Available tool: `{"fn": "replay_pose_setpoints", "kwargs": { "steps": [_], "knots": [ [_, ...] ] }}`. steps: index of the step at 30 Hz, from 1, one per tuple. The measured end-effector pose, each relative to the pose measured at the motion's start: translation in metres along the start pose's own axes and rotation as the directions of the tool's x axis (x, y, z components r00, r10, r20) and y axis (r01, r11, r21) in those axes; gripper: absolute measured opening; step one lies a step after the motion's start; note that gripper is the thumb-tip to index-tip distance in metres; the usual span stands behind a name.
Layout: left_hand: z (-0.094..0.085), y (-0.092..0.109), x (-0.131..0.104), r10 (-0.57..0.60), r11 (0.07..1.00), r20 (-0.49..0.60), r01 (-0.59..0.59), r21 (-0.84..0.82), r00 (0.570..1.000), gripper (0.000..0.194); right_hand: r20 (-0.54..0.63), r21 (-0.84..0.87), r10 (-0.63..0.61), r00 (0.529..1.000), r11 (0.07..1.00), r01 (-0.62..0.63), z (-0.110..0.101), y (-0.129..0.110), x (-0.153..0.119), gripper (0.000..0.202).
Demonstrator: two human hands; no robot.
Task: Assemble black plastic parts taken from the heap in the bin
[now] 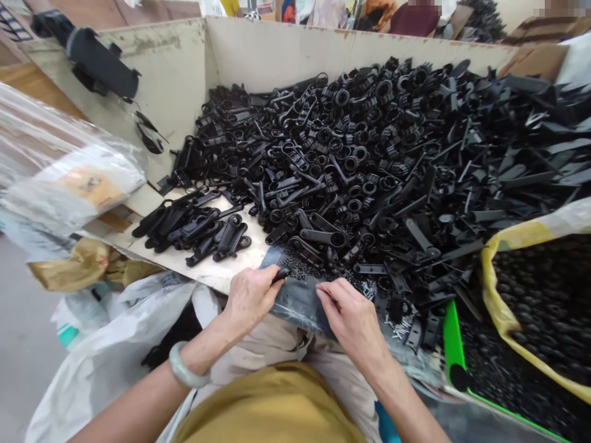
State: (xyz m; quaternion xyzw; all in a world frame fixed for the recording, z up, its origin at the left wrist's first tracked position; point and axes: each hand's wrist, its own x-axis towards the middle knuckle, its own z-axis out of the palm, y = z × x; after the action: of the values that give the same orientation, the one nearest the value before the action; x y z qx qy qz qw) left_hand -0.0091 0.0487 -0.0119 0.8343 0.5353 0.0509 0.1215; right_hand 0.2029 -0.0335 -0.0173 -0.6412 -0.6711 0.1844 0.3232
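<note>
My left hand (252, 295) is closed round a black plastic part (281, 274); only its rounded end sticks out past the thumb and fingers. To its right, my right hand (353, 311) is pinched, fingertips pressed together above the dark work surface (302, 301). Whatever the pinch holds is too small to make out. Small dark bits (300, 267) lie just beyond both hands. Left of them rests a group of long black arm-shaped parts (198, 227) on the pale board. Silver screws (404, 326) are scattered to the right of my right hand.
A large heap of black plastic parts (341, 154) fills the pale-walled bin (277, 46). On the right are a green divider (455, 344) and a yellow-rimmed bag (501, 307) of small dark pieces. White plastic bags (106, 351) lie at lower left. Other people appear at the back.
</note>
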Motion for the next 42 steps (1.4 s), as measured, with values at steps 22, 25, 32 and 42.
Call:
{"fn": "replay_pose_setpoints", "kwargs": {
  "steps": [22, 25, 32, 42],
  "knots": [
    [-0.002, 0.030, -0.015, -0.146, 0.521, 0.177, 0.228, -0.822, 0.973, 0.030, -0.032, -0.194, -0.016, 0.999, 0.981, 0.010, -0.010, 0.020, -0.004, 0.026],
    [-0.004, 0.036, -0.015, -0.144, 0.250, 0.286, 0.315, -0.916, 0.947, 0.027, -0.016, 0.023, 0.037, 0.999, 0.999, -0.037, -0.015, 0.010, -0.002, 0.022],
    [-0.017, 0.048, -0.015, -0.097, 0.036, 0.447, 0.452, -0.891, 0.889, 0.039, 0.017, 0.476, 0.151, 0.988, 0.868, -0.141, -0.008, -0.018, 0.001, 0.019],
    [-0.011, 0.043, -0.020, -0.053, -0.010, 0.500, 0.500, -0.866, 0.864, 0.042, 0.012, 0.523, 0.151, 0.988, 0.842, -0.135, 0.004, -0.017, -0.002, 0.020]
  ]
}}
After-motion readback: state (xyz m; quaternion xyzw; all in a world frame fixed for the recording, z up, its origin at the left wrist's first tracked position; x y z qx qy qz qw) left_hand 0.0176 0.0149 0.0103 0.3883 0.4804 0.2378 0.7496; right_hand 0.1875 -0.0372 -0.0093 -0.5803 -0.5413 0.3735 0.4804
